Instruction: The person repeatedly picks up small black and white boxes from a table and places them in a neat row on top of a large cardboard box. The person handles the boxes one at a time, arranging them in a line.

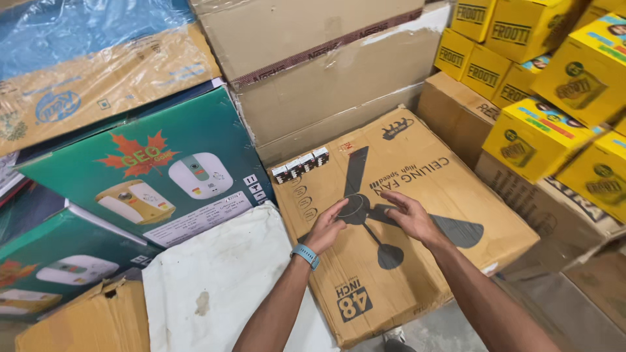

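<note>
Both hands rest on top of the flat brown carton (pixel 417 215) printed with a ceiling-fan drawing — it lies centre frame, tilted, long axis running roughly from 11 o'clock to 5 o'clock. Left hand (pixel 326 226), blue wristband (pixel 305 255) on that wrist, sits near the middle of the carton face, fingers loosely curled and pointing toward 1 o'clock, tips touching the cardboard at the fan hub; it grips nothing. Right hand (pixel 407 216) lies just beside it at 3 o'clock, fingers spread and flat, pointing toward 10 o'clock, palm down on the print, also holding nothing. The two sets of fingertips nearly meet over the hub, so the carton is directly under both; neither hand is at an edge. Nearest carton edge to the left hand is the long side at 9 o'clock, against the white sack (pixel 215 280); the right hand is closer to the far long side at 3 o'clock. A row of small black-and-white boxes (pixel 301 165) sits on the carton's corner at 11 o'clock. Green appliance carton (pixel 156 169) at 9 o'clock, yellow drink cartons (pixel 541 98) stacked at 2 o'clock, plain brown cartons (pixel 326 72) at 12 o'clock.
</note>
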